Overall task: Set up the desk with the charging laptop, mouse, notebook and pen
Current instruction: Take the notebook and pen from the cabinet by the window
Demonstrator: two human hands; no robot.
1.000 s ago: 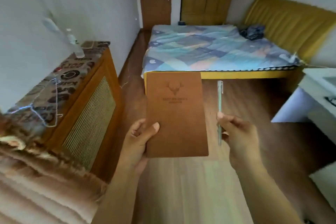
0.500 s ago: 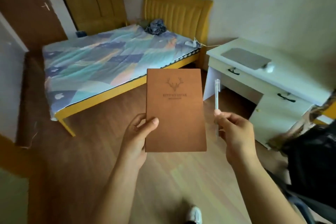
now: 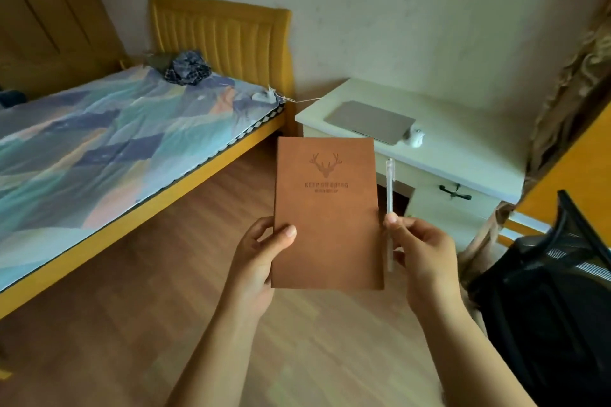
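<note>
My left hand [image 3: 258, 258] holds a brown notebook [image 3: 325, 211] with a stamped deer head upright in front of me, thumb on its cover. My right hand [image 3: 420, 251] pinches a pale translucent pen [image 3: 390, 188], which points upward beside the notebook's right edge. Beyond them stands a white desk [image 3: 463, 142] against the wall. A closed grey laptop [image 3: 368, 121] lies flat on it, with a small white mouse [image 3: 415, 137] at its right corner.
A bed [image 3: 99, 149] with a patterned sheet and yellow headboard fills the left. A black mesh chair [image 3: 555, 291] stands at the right, near the desk. Wooden floor [image 3: 132, 307] lies between the bed and the desk.
My view has swung right, from a cabinet and the bed to the desk. The desk now looks closer. Both hands keep the same hold on notebook and pen.
</note>
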